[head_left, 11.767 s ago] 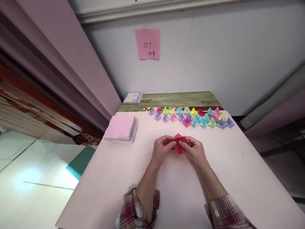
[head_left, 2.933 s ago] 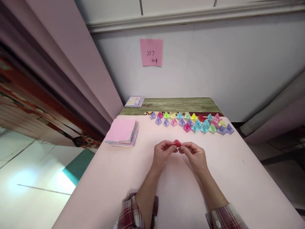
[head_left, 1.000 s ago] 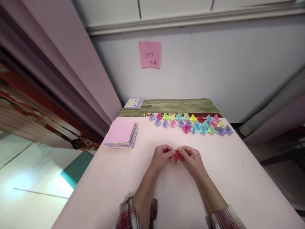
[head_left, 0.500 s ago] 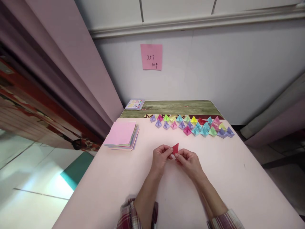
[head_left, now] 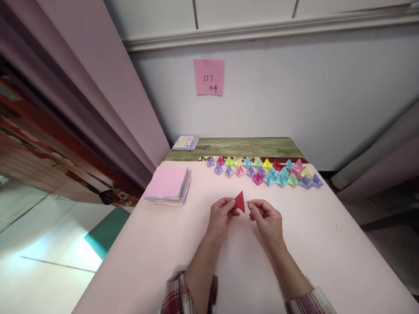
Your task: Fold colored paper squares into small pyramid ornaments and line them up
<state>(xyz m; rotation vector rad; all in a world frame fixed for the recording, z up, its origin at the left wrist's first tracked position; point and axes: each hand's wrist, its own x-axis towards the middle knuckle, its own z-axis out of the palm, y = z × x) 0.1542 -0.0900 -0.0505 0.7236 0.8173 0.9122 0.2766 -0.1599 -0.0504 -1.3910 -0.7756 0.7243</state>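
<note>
My left hand [head_left: 220, 218] pinches a small folded piece of red paper [head_left: 240, 201] between thumb and fingers, above the middle of the table. The paper shows as a triangle with its long edge toward the right. Just right of it is my right hand [head_left: 266, 218], its fingers curled and the thumb close against the forefinger. A narrow gap parts these fingertips from the paper, and nothing shows in them. Beyond both hands, small folded paper boats [head_left: 257, 179] in several colours stand in rows.
A stack of coloured paper squares [head_left: 166, 183], pink on top, lies at the table's left. A printed packet [head_left: 185, 142] rests at the far left corner. The white wall behind the table [head_left: 144, 261] bears a pink handwritten note [head_left: 208, 77]. Curtains hang on both sides.
My right hand has let go of the red paper and moved slightly right. In my left hand the paper has turned, so more of its triangle shows.
</note>
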